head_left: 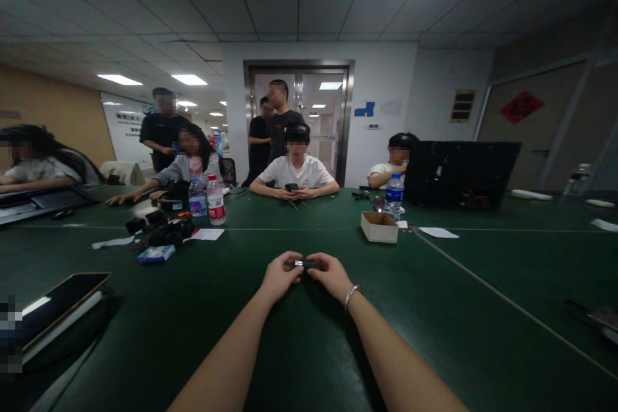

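Both my hands meet over the middle of the green table. Between their fingertips is a small black USB stick with a silver metal part on its left side. My left hand is closed in a pinch at the silver end; a dark bit also shows by its fingers, too small to make out. My right hand, with a silver bracelet on the wrist, pinches the black end. Fingers cover part of the stick at both ends.
An open cardboard box stands ahead to the right, near a water bottle. Two bottles, black gear and a blue packet lie ahead left. A phone rests near left. Several people are around the table's far side; a large black case stands right.
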`<control>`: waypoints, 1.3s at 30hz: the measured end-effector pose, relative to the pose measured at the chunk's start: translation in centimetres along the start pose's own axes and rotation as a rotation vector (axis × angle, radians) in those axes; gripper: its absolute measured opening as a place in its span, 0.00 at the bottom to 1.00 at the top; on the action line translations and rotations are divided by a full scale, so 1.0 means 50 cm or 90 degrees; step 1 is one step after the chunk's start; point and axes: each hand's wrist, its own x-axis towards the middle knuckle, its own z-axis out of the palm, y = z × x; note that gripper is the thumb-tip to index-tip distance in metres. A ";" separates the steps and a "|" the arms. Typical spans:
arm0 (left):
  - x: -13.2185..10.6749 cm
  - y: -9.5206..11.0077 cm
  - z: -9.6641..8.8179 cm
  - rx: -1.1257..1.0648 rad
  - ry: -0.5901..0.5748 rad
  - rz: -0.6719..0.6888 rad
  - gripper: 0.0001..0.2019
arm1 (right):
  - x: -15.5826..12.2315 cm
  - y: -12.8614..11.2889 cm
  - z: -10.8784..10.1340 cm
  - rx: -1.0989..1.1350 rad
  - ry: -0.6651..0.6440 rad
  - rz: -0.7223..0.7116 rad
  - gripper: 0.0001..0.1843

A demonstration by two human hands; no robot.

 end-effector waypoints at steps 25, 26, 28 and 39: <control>0.005 0.003 0.001 0.009 0.017 -0.048 0.16 | -0.005 -0.017 -0.003 -0.002 -0.010 0.007 0.16; 0.003 0.006 0.000 -0.006 0.010 -0.036 0.18 | -0.004 -0.014 -0.003 0.000 -0.009 0.009 0.17; -0.001 0.011 0.000 -0.020 -0.005 -0.020 0.18 | -0.001 -0.007 -0.001 0.009 -0.007 0.014 0.17; 0.008 0.001 0.001 -0.013 0.011 -0.055 0.12 | -0.001 -0.008 -0.001 0.011 -0.015 0.005 0.16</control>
